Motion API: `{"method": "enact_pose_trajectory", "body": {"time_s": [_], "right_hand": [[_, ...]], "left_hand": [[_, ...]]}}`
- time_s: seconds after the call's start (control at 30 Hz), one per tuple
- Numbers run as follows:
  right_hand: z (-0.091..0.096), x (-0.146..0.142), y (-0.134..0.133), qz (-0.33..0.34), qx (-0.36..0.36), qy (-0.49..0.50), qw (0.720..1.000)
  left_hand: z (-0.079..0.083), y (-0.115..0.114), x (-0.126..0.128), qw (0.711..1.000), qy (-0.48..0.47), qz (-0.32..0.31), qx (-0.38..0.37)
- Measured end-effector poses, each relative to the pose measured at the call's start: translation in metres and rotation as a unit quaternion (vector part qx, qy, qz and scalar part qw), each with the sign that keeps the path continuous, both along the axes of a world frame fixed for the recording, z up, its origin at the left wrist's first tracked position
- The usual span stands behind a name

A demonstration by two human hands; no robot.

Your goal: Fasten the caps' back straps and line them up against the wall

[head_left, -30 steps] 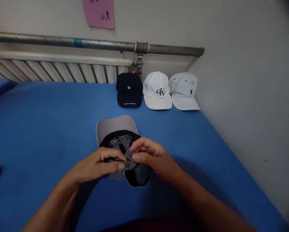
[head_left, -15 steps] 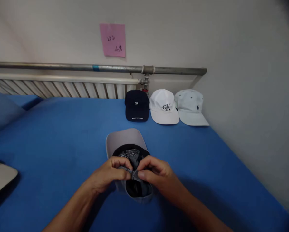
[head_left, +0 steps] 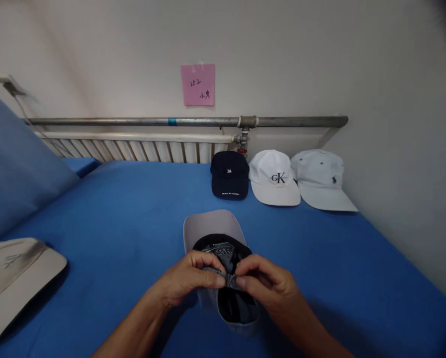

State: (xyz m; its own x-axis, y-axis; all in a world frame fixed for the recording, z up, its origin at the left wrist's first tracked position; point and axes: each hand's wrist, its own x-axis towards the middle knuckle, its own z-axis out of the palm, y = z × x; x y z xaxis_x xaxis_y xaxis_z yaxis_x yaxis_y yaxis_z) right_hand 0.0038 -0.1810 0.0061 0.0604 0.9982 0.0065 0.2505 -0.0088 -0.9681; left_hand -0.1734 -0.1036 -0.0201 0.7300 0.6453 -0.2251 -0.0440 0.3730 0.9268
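A grey baseball cap (head_left: 214,223) lies upside down on the blue sheet, brim pointing away from me and dark inside showing. My left hand (head_left: 193,276) pinches the cap's back strap (head_left: 231,281) between thumb and fingers. From the other side my right hand (head_left: 265,281) pinches the same strap, close to the left fingertips. Below the strap the cap's rear opening shows. My fingers hide part of the strap and its fastening.
Along the wall stand a navy cap (head_left: 229,176), a white cap (head_left: 275,178) and a pale cap (head_left: 321,180). A beige cap (head_left: 17,273) lies at the left on the blue sheet (head_left: 133,214). Behind are a radiator (head_left: 140,149) and a metal pipe (head_left: 208,122).
The view has swung left, so more of the beige cap shows and everything sits further right. Both hands keep their pinch on the strap, with little visible change.
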Motion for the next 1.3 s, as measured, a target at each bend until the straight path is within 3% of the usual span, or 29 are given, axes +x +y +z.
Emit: {"method": "enact_pose_trajectory", "body": {"time_s": [0.5, 0.83, 1.17, 1.3], "right_hand": [[0.0047, -0.004, -0.0003, 0.017, 0.006, -0.066, 0.998], [0.0075, -0.0016, -0.0017, 0.045, -0.054, -0.068, 0.995], [0.0046, -0.0015, 0.0003, 0.054, -0.12, -0.039, 0.991], [0.0043, -0.0015, 0.0003, 0.063, -0.127, 0.042, 0.989]], "left_hand": [[-0.0001, -0.0028, -0.0029, 0.995, 0.06, -0.051, 0.063], [0.0066, -0.0027, -0.0028, 0.989, 0.084, -0.076, 0.099], [0.0015, -0.0048, 0.0004, 0.979, 0.112, -0.105, 0.137], [0.0005, -0.004, -0.002, 0.981, 0.114, -0.104, 0.121]]}}
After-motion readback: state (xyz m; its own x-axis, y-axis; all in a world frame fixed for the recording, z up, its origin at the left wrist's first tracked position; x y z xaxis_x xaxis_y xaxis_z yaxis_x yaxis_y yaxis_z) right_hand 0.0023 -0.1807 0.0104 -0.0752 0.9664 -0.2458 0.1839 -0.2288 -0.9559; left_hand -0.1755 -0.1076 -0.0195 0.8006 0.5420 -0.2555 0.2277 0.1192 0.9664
